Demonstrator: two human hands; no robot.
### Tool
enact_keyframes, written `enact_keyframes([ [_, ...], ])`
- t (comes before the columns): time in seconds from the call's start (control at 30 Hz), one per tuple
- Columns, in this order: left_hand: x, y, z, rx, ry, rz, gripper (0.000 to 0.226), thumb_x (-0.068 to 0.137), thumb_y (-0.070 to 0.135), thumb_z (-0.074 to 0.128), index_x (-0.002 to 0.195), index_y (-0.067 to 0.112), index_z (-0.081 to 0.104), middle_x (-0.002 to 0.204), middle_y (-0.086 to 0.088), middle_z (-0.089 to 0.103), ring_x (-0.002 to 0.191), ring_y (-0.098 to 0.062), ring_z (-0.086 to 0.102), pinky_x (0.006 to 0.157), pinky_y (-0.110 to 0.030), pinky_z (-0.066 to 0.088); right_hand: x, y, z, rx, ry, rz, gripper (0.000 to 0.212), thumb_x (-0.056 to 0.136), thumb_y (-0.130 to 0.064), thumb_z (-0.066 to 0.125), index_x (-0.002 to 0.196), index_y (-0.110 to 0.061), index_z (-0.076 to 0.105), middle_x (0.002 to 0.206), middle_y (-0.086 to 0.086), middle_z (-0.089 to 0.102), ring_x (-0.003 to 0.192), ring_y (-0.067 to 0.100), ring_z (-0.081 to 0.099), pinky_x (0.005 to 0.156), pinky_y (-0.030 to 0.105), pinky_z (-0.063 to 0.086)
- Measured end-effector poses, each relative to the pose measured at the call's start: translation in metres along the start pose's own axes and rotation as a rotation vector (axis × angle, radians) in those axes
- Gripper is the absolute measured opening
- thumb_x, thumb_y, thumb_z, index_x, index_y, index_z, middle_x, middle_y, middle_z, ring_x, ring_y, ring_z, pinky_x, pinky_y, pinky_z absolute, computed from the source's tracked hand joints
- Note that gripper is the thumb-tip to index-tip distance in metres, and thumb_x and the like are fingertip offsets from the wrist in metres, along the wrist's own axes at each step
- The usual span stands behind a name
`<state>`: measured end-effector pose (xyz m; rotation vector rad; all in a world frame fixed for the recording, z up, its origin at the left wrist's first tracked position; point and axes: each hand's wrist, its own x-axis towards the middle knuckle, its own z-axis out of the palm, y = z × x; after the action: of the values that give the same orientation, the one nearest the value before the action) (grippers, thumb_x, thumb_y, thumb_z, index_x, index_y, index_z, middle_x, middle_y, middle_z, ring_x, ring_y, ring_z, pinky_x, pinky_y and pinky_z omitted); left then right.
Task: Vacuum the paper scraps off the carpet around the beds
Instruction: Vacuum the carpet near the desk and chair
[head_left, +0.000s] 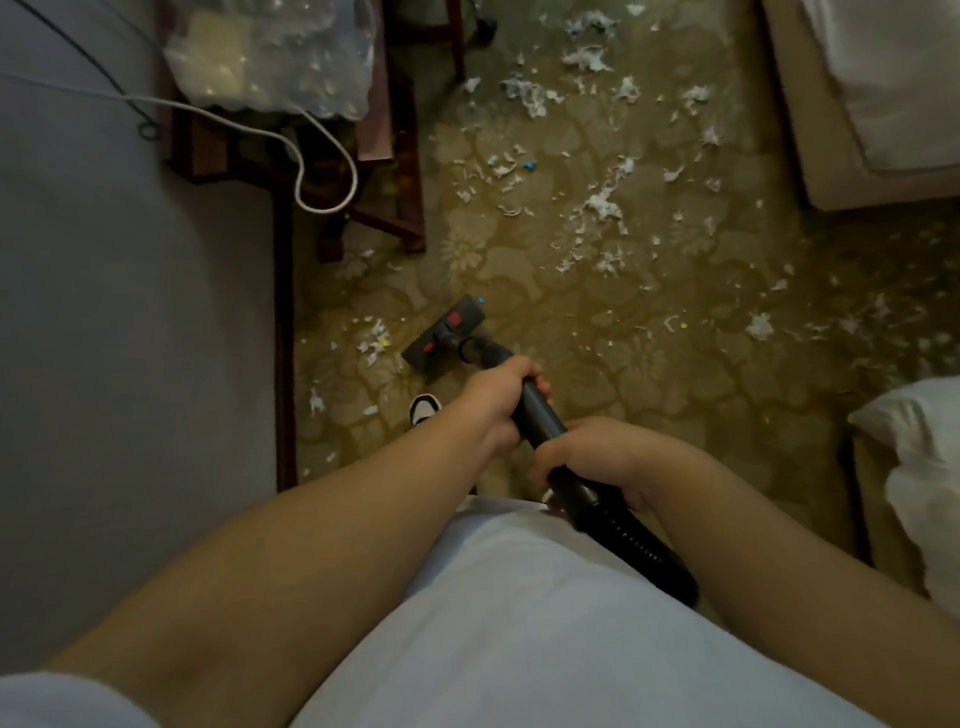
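My left hand (498, 402) grips the black vacuum wand (537, 410) higher up, and my right hand (592, 457) grips it lower, where the ribbed hose (649, 556) begins. The dark floor nozzle (444, 332) with red buttons lies on the patterned carpet (519, 270) near the left bed. A small cluster of white paper scraps (376, 340) lies just left of the nozzle. Many more paper scraps (602, 202) are strewn across the carpet farther ahead and to the right.
A bed (130, 312) with a dark wooden frame runs along the left. A wooden nightstand (374, 156) holds a plastic bag (270, 52), and a white cable (332, 171) loops off it. Bedding (883, 93) is at top right, a pillow (924, 467) at right. My shoe (423, 408) shows beside the nozzle.
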<state>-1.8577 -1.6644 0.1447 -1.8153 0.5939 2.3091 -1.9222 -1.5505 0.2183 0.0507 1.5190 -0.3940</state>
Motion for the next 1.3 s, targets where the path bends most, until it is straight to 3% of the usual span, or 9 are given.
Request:
enact_keyframes([
  [0.2, 0.004, 0.097, -0.062, 0.005, 0.057, 0.07, 0.02, 0.093, 0.01, 0.059, 0.074, 0.011, 0.057, 0.059, -0.003, 0.055, 0.058, -0.016, 0.052, 0.063, -0.029, 0.049, 0.026, -0.098, 0.052, 0.028, 0.001, -0.033, 0.012, 0.09, -0.006, 0.07, 0.097, 0.003, 0.067, 0.064, 0.011, 0.072, 0.053, 0.022, 0.068, 0.057, 0.031, 0.056],
  [0.3, 0.011, 0.14, -0.091, 0.013, 0.104, 0.101, 0.015, 0.091, 0.011, 0.061, 0.077, 0.01, 0.059, 0.06, -0.003, 0.056, 0.06, -0.016, 0.053, 0.066, -0.031, 0.051, 0.045, -0.141, 0.076, 0.013, 0.025, -0.092, 0.008, 0.091, -0.006, 0.067, 0.086, 0.001, 0.065, 0.053, 0.006, 0.067, 0.04, 0.015, 0.062, 0.042, 0.02, 0.046],
  [0.47, 0.024, 0.195, -0.122, 0.012, 0.112, 0.112, 0.014, 0.092, 0.011, 0.06, 0.078, 0.009, 0.06, 0.06, -0.003, 0.056, 0.062, -0.017, 0.053, 0.074, -0.034, 0.051, 0.074, -0.194, 0.1, 0.01, 0.037, -0.133, 0.009, 0.085, -0.007, 0.07, 0.089, 0.0, 0.068, 0.063, 0.011, 0.069, 0.048, 0.021, 0.064, 0.052, 0.03, 0.052],
  [0.6, 0.03, 0.226, -0.132, 0.029, 0.116, 0.101, 0.008, 0.092, 0.011, 0.061, 0.085, 0.009, 0.059, 0.064, -0.004, 0.056, 0.06, -0.017, 0.054, 0.07, -0.032, 0.052, 0.093, -0.22, 0.107, 0.027, 0.048, -0.15, 0.01, 0.084, -0.007, 0.069, 0.091, 0.0, 0.068, 0.06, 0.009, 0.068, 0.048, 0.02, 0.063, 0.05, 0.03, 0.052],
  [0.77, 0.04, 0.242, -0.144, 0.055, 0.128, 0.073, 0.006, 0.091, 0.013, 0.062, 0.086, 0.011, 0.06, 0.067, -0.003, 0.057, 0.061, -0.015, 0.055, 0.07, -0.033, 0.051, 0.112, -0.235, 0.117, 0.036, 0.059, -0.163, 0.022, 0.081, -0.012, 0.072, 0.099, -0.001, 0.07, 0.071, 0.012, 0.072, 0.065, 0.026, 0.068, 0.065, 0.039, 0.056],
  [1.03, 0.044, 0.235, -0.142, 0.044, 0.133, 0.058, 0.003, 0.091, 0.012, 0.063, 0.092, 0.009, 0.061, 0.067, -0.002, 0.058, 0.064, -0.016, 0.056, 0.075, -0.034, 0.052, 0.116, -0.229, 0.114, 0.052, 0.038, -0.135, 0.024, 0.082, -0.012, 0.072, 0.104, -0.003, 0.067, 0.064, 0.006, 0.072, 0.059, 0.021, 0.069, 0.059, 0.033, 0.055],
  [1.2, 0.038, 0.211, -0.133, 0.028, 0.127, 0.031, 0.009, 0.092, 0.011, 0.061, 0.084, 0.011, 0.059, 0.061, -0.001, 0.056, 0.06, -0.015, 0.053, 0.075, -0.032, 0.05, 0.106, -0.206, 0.109, 0.056, 0.01, -0.122, 0.021, 0.084, -0.01, 0.07, 0.102, 0.0, 0.067, 0.07, 0.011, 0.071, 0.066, 0.025, 0.068, 0.065, 0.037, 0.057],
  [1.3, 0.032, 0.188, -0.126, 0.003, 0.126, 0.018, 0.014, 0.092, 0.012, 0.061, 0.079, 0.012, 0.058, 0.059, -0.001, 0.056, 0.059, -0.014, 0.052, 0.07, -0.031, 0.049, 0.096, -0.186, 0.104, 0.034, 0.005, -0.109, 0.018, 0.085, -0.009, 0.07, 0.1, 0.0, 0.068, 0.074, 0.013, 0.072, 0.065, 0.024, 0.069, 0.06, 0.032, 0.056],
])
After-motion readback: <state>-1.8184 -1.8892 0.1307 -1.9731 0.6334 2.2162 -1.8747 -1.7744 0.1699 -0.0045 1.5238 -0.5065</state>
